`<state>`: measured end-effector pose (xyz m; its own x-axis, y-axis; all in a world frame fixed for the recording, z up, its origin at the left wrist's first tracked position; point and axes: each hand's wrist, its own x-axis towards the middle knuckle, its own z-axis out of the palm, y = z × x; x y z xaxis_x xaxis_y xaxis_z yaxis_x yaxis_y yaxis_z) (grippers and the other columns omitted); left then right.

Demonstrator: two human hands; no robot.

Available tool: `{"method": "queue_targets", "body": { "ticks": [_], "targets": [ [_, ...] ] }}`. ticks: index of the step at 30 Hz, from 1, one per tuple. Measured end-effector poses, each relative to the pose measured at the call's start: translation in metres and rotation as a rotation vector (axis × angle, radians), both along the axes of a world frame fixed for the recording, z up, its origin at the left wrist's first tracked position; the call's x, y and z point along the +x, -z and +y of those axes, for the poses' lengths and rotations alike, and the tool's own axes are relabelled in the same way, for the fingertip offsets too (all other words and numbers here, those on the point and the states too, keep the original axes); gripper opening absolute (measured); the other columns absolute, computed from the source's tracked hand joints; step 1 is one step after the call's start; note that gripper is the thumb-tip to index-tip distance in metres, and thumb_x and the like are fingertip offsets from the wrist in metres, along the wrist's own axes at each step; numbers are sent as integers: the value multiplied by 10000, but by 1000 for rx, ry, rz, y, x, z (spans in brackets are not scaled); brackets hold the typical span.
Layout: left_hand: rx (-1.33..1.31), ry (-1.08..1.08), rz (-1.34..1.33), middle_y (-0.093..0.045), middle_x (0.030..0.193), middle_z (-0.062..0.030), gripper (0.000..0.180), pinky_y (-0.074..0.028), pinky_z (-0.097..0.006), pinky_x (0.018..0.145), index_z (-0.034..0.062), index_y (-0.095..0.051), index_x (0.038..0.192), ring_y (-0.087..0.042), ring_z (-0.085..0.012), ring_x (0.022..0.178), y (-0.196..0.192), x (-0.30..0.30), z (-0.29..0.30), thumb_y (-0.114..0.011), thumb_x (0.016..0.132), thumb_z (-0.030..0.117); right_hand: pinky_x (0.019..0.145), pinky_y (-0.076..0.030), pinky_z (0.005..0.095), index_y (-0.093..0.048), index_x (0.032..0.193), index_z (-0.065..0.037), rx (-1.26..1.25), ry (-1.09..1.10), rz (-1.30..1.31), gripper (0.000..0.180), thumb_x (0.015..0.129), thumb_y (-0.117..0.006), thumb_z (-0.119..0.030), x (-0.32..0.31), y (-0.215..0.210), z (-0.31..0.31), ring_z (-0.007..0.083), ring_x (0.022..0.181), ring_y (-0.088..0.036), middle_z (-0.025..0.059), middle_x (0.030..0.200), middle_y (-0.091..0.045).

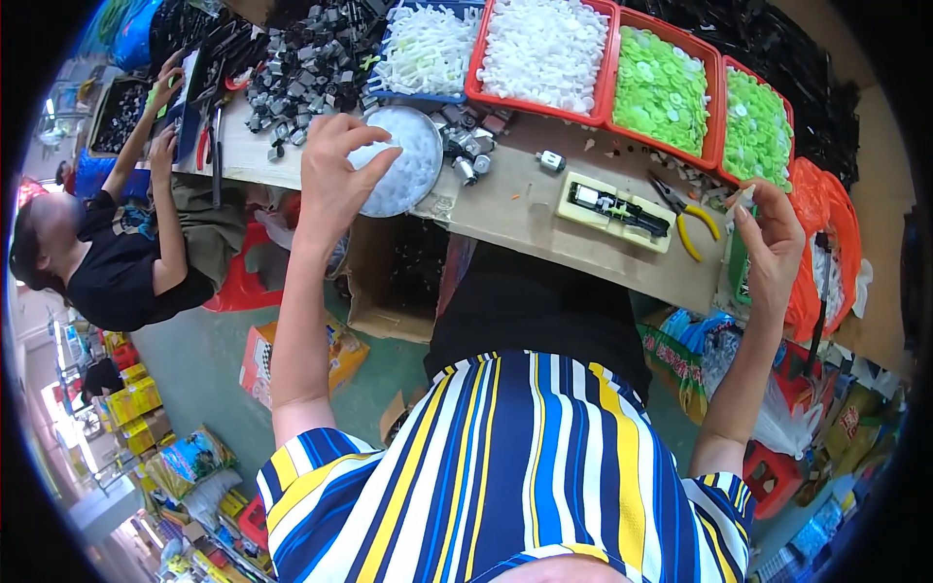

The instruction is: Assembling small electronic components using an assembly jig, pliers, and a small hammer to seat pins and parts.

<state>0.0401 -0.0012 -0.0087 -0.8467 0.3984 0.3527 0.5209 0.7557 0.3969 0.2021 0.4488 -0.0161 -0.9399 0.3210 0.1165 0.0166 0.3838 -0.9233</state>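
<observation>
My left hand (335, 175) hovers at the near edge of the workbench, fingers spread and curled, just beside a round clear dish (408, 170) of small white parts. Whether it pinches a part I cannot tell. My right hand (773, 243) is raised at the right end of the bench, holding a small pale part (741, 197) between thumb and fingertips. Between the hands lies a cream-coloured jig (614, 211) with a black insert, and yellow-handled pliers (688, 216) beside it.
Red trays of white (544, 49) and green (663, 89) plastic parts line the back of the workbench (515, 209). A pile of small grey motors (311, 63) lies at left. Another person (117, 253) in black works at the bench's far left. Cardboard boxes and bags sit below.
</observation>
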Motion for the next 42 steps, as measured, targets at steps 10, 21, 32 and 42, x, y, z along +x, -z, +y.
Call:
{"method": "queue_targets", "body": {
  "ticks": [10, 21, 32, 42],
  "targets": [
    [1121, 141, -737, -710, 974, -58, 179, -493, -224, 834, -34, -712, 1046, -647, -97, 881, -12, 34, 67, -723, 874, 12, 772, -512, 234, -613, 1256, 5, -357, -64, 241, 400, 865, -655, 76, -11, -5, -88, 109, 921, -653, 70, 1022, -681],
    [775, -43, -393, -696, 895, -13, 153, -429, -250, 705, 29, -751, 954, -550, -75, 768, -17, 48, 74, -793, 815, 77, 775, -537, 257, -461, 1107, -55, -528, -158, 199, 289, 890, -616, 57, -12, 1, -98, 131, 900, -637, 100, 999, -648],
    [30, -128, 117, -617, 810, -85, 177, -435, -371, 773, 48, -755, 869, -537, -264, 877, 22, 26, 2, -811, 735, 150, 740, -486, 217, -574, 1142, 7, -331, -146, 69, 282, 877, -656, 54, -19, 0, -109, 82, 887, -611, 38, 1042, -637],
    [1081, -67, -564, -684, 887, -21, 150, -451, -242, 817, 0, -737, 986, -600, -107, 856, -7, 56, 59, -762, 844, 42, 734, -482, 198, -592, 1089, 9, -575, -147, 112, 216, 895, -687, 9, -17, 2, -133, 67, 880, -607, 31, 993, -641]
  ]
}}
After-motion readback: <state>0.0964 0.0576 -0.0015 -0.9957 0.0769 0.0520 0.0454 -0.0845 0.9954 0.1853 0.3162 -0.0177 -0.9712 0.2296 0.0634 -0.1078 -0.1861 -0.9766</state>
